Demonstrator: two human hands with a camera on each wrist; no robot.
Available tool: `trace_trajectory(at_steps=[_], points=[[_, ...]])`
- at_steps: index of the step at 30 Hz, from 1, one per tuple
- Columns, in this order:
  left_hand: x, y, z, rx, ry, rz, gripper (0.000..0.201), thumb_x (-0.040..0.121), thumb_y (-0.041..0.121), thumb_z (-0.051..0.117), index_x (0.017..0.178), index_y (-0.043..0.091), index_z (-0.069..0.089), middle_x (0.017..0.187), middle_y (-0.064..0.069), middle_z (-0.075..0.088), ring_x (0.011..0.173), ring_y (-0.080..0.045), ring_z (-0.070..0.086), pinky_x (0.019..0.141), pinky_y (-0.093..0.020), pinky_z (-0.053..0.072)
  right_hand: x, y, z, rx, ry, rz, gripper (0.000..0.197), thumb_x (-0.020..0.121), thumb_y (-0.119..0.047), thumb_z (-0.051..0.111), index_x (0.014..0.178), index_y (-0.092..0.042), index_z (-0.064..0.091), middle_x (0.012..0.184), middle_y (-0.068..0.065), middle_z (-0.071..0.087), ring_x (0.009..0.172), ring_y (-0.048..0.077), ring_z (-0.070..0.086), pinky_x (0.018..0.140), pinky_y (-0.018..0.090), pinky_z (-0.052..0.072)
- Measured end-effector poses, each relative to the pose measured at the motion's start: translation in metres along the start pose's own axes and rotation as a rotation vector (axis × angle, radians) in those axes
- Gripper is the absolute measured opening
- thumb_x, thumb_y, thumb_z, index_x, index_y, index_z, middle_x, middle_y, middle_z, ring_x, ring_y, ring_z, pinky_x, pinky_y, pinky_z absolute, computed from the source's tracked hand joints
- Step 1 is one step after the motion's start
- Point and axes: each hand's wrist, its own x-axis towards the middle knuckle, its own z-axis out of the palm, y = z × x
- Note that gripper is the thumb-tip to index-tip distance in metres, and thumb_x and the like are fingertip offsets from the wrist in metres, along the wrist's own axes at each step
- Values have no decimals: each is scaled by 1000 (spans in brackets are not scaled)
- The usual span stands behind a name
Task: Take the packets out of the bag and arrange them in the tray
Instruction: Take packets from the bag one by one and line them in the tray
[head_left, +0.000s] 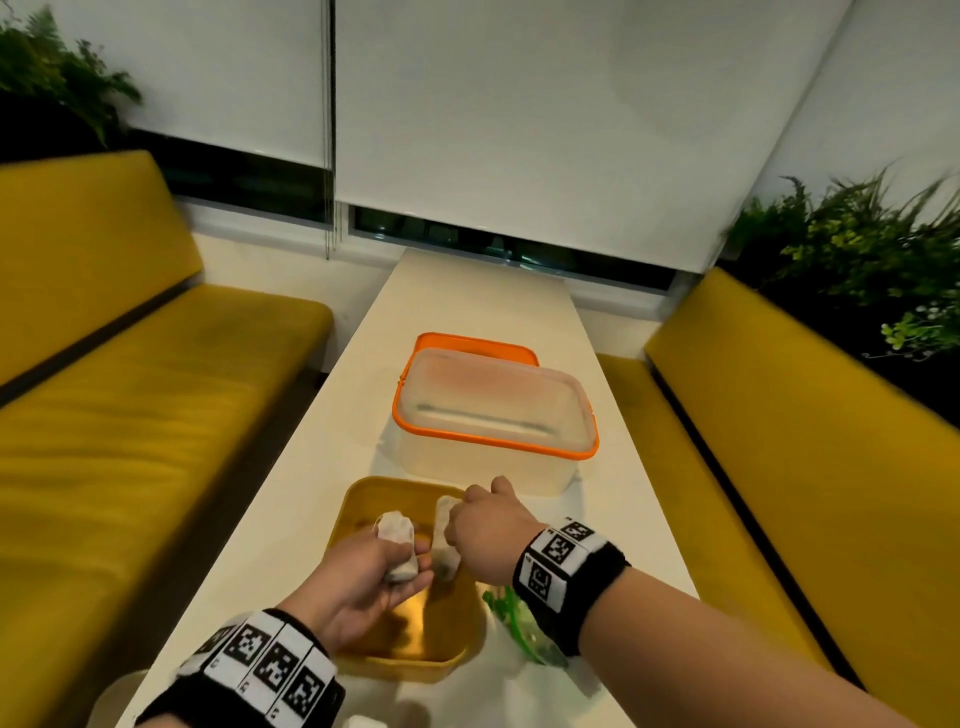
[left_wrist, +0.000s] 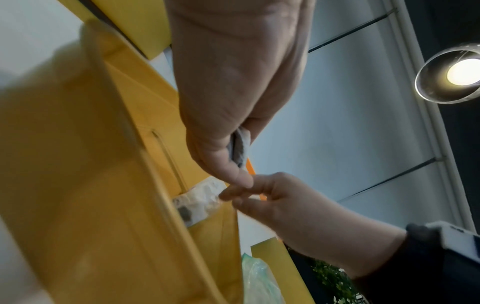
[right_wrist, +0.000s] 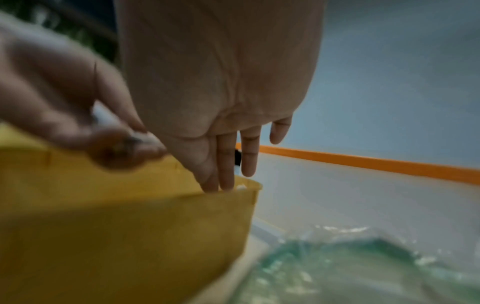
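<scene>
While both hands hover over the tray (head_left: 358, 506):
Left hand (head_left: 358, 577): fingers pinch a packet (head_left: 397, 543), long axis toward far edge.
Right hand (head_left: 485, 530): fingers press second packet (head_left: 445, 530) down.

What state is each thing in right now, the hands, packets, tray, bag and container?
left hand: holds a packet above the tray.
left packet: gripped, not yet set down.
right hand: fingers reach down onto a second packet.
right packet: in the tray, partly hidden by the hand.
yellow tray: upright on the table.
plastic bag: lying beside the tray.
clear container: open, its orange lid underneath.
</scene>
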Motion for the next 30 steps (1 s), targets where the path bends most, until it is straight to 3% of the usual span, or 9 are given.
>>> trace_trajectory(at_steps=[2,5,8,10,13,18,24,27,30], points=[[-1,-1,6,0,-12,13,21,94,-10,42,102,6,53,96,-21,63,84,-29,62,57,-33,59,-4,3,2,166,99,76,25,92,-22,46,107,-19,65,111,5,59,108,28,44,87,43,27],[-1,-3,15,48,-53,32,23,91,-10,48,106,6,55,96,-21,66,86,-30,64,59,-32,60,-12,7,3,650,293,242,31,95,-33,45,119,-23,61,118,0,61,111,24,50,92,39,35],[1,-10,27,137,-72,55,33,86,-13,52,111,6,58,99,-21,68,89,-31,66,63,-33,59,-24,5,5,1067,354,308,37,88,-39,59,121,-22,59,110,-2,65,95,15,58,81,24,43],[2,-15,34,204,-73,83,36,84,-15,52,111,8,60,95,-18,71,85,-27,68,64,-33,58,-28,0,9,1086,382,326,31,84,-31,63,112,-21,63,105,-1,66,86,11,55,76,22,42],[5,-20,47,273,-85,95,36,83,-13,55,110,9,60,94,-16,72,88,-28,68,65,-34,55,-37,2,17,1039,448,388,19,80,-26,63,96,-18,67,101,2,67,87,17,58,77,27,46],[7,-20,61,299,-121,98,25,86,-9,57,104,9,56,79,-12,62,70,-19,57,49,-22,48,-45,12,23,1073,470,458,18,82,-26,61,94,-16,69,95,6,70,90,23,62,80,32,51],[8,-20,67,287,-155,116,19,88,-1,59,102,12,55,74,-8,58,67,-16,53,54,-24,43,-52,16,24,1198,499,462,4,80,-19,65,79,-21,62,75,-4,60,72,12,53,63,19,42],[2,-20,66,273,-166,97,16,90,10,60,106,13,57,77,-8,60,69,-17,55,58,-26,45,-57,24,32,1272,513,516,26,83,-19,65,65,-29,49,67,-6,55,67,12,54,58,16,40],[-1,-20,61,273,-151,73,16,93,12,56,110,12,56,74,-7,59,66,-16,55,58,-27,45,-62,27,40,1366,530,560,26,81,-16,67,66,-28,50,68,-1,58,64,15,58,58,18,44]])
